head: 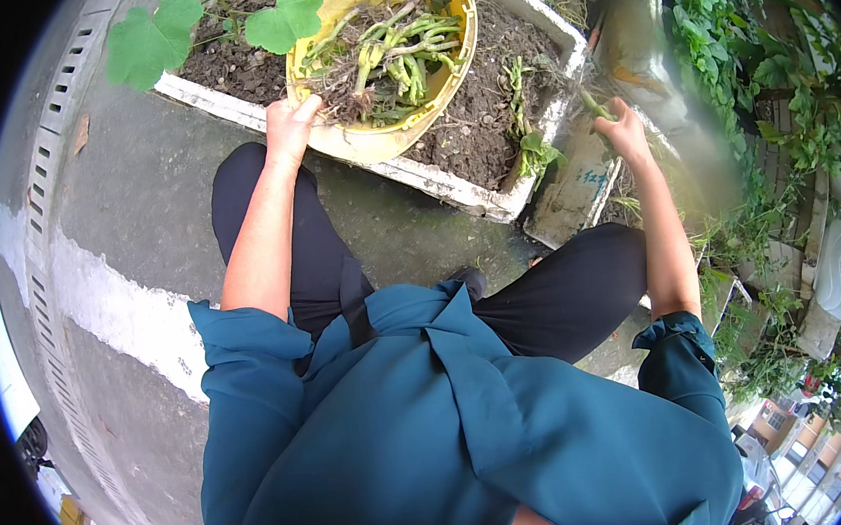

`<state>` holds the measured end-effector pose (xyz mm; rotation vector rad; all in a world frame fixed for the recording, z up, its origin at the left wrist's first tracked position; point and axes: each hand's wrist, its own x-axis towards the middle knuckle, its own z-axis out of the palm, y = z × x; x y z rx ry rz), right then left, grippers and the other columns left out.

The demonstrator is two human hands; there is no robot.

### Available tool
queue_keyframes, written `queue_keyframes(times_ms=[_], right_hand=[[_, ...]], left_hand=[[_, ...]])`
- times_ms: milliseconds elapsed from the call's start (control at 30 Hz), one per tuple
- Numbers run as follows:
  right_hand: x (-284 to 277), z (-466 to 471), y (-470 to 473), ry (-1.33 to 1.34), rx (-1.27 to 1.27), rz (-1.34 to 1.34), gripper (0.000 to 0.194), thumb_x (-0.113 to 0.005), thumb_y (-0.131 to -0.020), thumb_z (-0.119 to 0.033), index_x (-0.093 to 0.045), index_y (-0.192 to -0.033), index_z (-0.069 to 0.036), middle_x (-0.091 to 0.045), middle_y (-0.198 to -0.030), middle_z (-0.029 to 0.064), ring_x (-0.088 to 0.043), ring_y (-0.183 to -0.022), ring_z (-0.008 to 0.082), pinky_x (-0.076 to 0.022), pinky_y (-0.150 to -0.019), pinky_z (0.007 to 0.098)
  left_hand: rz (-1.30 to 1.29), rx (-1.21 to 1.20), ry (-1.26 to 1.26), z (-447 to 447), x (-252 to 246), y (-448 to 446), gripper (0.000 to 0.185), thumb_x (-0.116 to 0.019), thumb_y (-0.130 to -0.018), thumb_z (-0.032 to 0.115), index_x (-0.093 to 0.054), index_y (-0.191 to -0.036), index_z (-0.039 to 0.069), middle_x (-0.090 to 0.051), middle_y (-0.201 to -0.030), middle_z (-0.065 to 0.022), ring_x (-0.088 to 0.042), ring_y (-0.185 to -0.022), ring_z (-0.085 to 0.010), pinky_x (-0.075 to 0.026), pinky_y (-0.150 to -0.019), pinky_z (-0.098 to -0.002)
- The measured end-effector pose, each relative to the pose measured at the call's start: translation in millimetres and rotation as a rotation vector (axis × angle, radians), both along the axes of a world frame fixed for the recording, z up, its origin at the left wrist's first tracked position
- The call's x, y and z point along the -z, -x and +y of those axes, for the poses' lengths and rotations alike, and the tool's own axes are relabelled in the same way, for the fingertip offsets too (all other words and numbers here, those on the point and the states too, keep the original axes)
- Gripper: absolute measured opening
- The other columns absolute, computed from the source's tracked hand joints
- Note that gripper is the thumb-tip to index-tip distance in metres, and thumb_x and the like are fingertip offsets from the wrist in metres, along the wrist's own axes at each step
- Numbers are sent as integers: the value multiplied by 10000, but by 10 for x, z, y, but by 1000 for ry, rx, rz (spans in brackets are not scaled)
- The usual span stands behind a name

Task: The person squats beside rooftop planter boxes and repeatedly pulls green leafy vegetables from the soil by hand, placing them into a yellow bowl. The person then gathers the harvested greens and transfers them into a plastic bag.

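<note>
My left hand (291,126) grips the near left rim of a yellow plastic basin (380,144). Cut green plant stems with roots (402,54) lie heaped in the basin, which is tilted and rests on a white foam planter box (451,188) filled with dark soil (470,138). Off the planter's right side, my right hand (620,127) holds a green plant stem (593,105), its far end blurred. More pulled stems with a few leaves (519,104) lie on the soil at the planter's right edge.
A second foam box (572,189) bearing blue writing stands right of the planter. Leafy vines (717,49) crowd the far right. Broad green leaves (154,42) rise over the planter's left end. Grey concrete ground (136,182) with a white painted stripe (125,318) lies to the left.
</note>
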<state>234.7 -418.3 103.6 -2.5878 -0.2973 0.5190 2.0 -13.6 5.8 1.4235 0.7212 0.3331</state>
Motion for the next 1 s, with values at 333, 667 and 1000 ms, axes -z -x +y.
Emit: queue_keyframes(times_ms=[333,667,1000], right_hand=[[-418,202,115,-699,-26,-269,411,-572,-868,-251,-421,-1214,-91,-524,-749,-14,-393,-540,17,-274,-452,163],[1,135,47,-135,-411,-467,243,-656,-790,-212,-636,-995,-83,-566,-831,85,-527,-827,241,-426,-755,316],[-22,-65,7,-163,-222,-423,287,-693,-756,-128,-648,-1035,-80,-575,-843,60,-541,-782,157,-450,-739,268]], left_hand=[[-8,15,27,47,66,7,143,-605,-725,128,-654,-763,-1,-615,-704,-9,-545,-617,-83,-436,-586,-228],[37,-4,-115,32,-18,-50,160,-591,-713,171,-634,-714,17,-577,-671,17,-508,-607,-74,-406,-576,-230],[9,7,-47,31,20,-44,158,-624,-707,153,-653,-729,-1,-584,-648,5,-508,-583,-74,-411,-557,-234]])
